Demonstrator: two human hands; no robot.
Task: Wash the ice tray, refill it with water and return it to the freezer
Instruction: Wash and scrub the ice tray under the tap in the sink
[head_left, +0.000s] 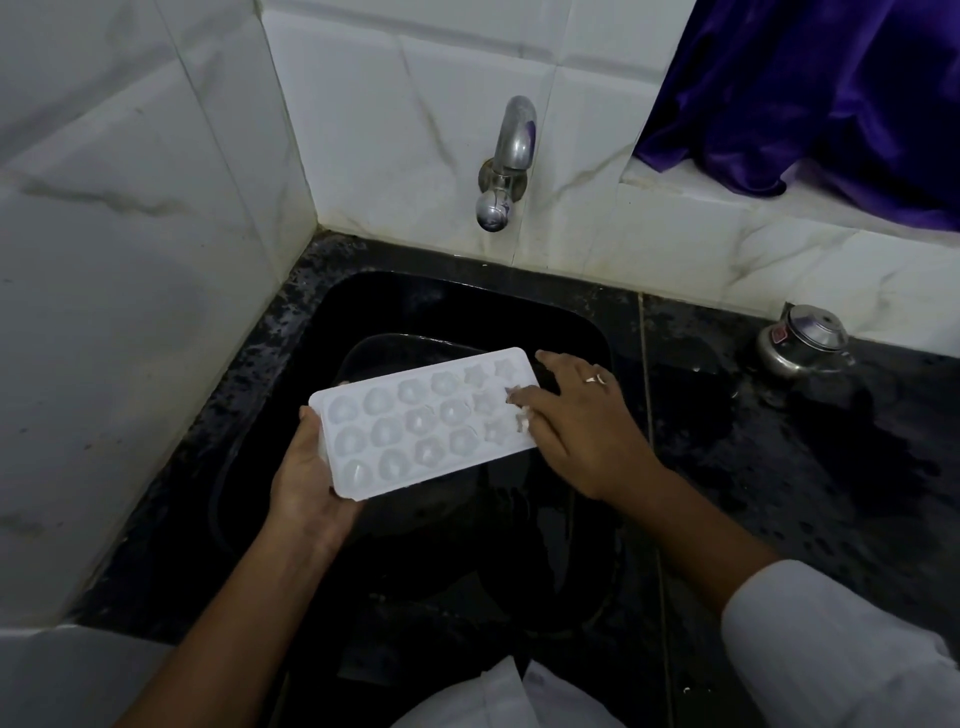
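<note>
Tray (426, 421), white, cells up, held level over black sink (291, 441), in the air above a dark bowl (374, 348). Left hand (306, 478) grips near-left end, palm under, thumb curled over the edge. Right hand (576, 421) lies on the right end, fingers nearly straight and spread over the last cells, white flecks at the fingertips; ring (596, 379) on one finger. Tap (506, 161) on tiled wall behind. Metal pot (805, 338) on counter right. Purple cloth (831, 93) upper right.

White ice tray (423, 421); black sink (332, 312); purple cloth (810, 88).
</note>
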